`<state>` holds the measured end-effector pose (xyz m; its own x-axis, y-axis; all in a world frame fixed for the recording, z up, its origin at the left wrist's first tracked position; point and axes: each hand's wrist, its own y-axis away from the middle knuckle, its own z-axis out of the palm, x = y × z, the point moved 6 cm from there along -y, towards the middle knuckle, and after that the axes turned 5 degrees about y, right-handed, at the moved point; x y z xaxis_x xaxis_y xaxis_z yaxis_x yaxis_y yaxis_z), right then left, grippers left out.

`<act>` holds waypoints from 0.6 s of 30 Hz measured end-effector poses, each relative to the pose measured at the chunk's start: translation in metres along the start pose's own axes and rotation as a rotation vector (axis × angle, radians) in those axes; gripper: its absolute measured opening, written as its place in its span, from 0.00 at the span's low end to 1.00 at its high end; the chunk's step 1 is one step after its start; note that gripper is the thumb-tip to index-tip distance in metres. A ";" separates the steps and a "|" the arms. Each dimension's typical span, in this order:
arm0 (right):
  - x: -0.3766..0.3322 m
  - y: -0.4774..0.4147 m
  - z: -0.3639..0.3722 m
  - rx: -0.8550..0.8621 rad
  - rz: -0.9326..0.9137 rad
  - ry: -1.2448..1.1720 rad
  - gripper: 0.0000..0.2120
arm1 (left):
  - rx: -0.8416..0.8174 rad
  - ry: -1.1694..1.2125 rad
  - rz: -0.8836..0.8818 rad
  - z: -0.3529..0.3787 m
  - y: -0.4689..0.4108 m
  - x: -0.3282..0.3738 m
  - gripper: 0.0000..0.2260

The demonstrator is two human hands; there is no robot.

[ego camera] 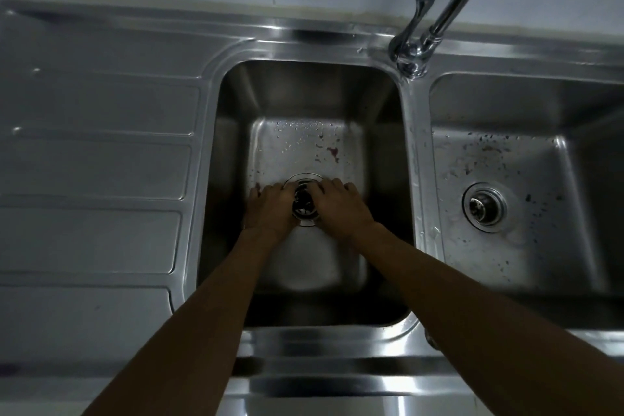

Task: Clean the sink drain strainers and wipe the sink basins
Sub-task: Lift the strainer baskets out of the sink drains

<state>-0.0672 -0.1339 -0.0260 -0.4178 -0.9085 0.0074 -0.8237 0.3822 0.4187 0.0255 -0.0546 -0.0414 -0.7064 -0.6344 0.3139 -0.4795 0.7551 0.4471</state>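
Observation:
Both my hands reach down into the left sink basin, a steel bowl with water drops and reddish-brown specks on its floor. My left hand and my right hand close in on either side of the left drain strainer, which holds dark debris. The fingers curl against its rim; whether it is lifted I cannot tell. In the right sink basin, spotted with dark specks, the right drain strainer sits seated in its hole.
A chrome faucet stands on the divider between the basins, its spout running up to the right out of view. A ribbed steel drainboard lies to the left. A pale tiled wall is behind the sink.

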 end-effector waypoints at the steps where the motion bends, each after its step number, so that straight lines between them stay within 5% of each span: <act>1: -0.001 0.000 0.000 -0.005 -0.010 -0.045 0.28 | -0.007 0.046 -0.008 -0.002 0.000 0.000 0.27; 9: 0.003 0.008 -0.024 0.067 0.005 -0.227 0.32 | -0.046 0.305 0.029 -0.030 0.013 0.006 0.32; 18: 0.035 0.056 -0.111 0.304 -0.027 -0.167 0.38 | 0.161 0.199 0.081 -0.118 0.060 0.053 0.38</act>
<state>-0.0858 -0.1629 0.0986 -0.4303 -0.8884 -0.1598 -0.9015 0.4138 0.1270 0.0208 -0.0626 0.1005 -0.6375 -0.5786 0.5087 -0.5134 0.8114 0.2794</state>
